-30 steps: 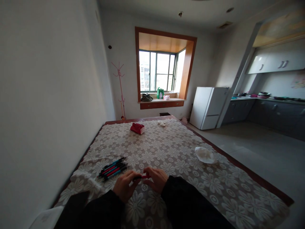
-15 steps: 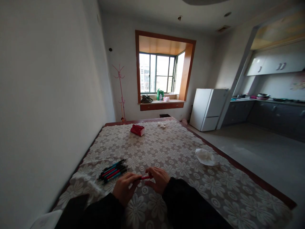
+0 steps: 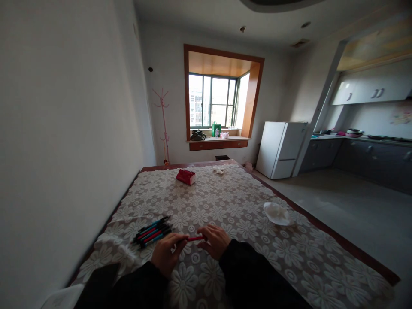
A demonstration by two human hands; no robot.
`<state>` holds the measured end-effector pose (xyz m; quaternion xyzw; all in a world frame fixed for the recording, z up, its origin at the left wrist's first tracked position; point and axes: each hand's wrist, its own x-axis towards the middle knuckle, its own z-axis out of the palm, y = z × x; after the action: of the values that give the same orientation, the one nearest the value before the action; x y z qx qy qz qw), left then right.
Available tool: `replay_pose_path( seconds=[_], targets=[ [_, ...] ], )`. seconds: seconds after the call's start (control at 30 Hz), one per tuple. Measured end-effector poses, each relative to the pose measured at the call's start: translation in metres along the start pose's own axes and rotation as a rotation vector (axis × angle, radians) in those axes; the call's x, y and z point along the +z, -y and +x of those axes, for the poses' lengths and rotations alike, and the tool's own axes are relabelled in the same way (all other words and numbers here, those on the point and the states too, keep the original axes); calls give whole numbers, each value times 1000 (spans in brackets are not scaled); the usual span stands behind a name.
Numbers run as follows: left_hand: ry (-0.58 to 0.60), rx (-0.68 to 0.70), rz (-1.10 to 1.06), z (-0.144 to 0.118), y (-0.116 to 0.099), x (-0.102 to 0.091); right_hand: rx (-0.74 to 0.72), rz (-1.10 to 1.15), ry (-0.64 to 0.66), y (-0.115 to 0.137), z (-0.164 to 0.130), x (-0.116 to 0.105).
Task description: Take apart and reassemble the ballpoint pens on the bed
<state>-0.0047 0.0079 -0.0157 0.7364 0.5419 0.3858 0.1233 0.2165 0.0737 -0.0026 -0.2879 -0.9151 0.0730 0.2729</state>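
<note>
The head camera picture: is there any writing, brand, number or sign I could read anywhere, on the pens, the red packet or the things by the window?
No text can be read.
Red-and-black pen held between the left hand and right hand: no print visible.
Bundle of black, red and teal pens: too small.
Red packet on the floral lace tablecloth: too blurred.
Green bag on the windowsill: too small.
White fridge: no label visible.
</note>
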Motion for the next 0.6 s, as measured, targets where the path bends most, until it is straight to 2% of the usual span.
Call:
replay_pose_path(
  seconds=[0.2,0.33,0.47,0.6],
  targets=[
    [17,-10,-57,2,-4,-3,0,8,-1,-2,-1,-1],
    [-28,-93,-78,3,-3,-4,5,60,-43,-4,-2,0],
    [-17,-75,-143,2,-6,-4,-17,6,-83,-7,-3,2],
    [-51,-240,-149,3,-8,-4,-43,57,-152,-10,-2,4]
  ],
)
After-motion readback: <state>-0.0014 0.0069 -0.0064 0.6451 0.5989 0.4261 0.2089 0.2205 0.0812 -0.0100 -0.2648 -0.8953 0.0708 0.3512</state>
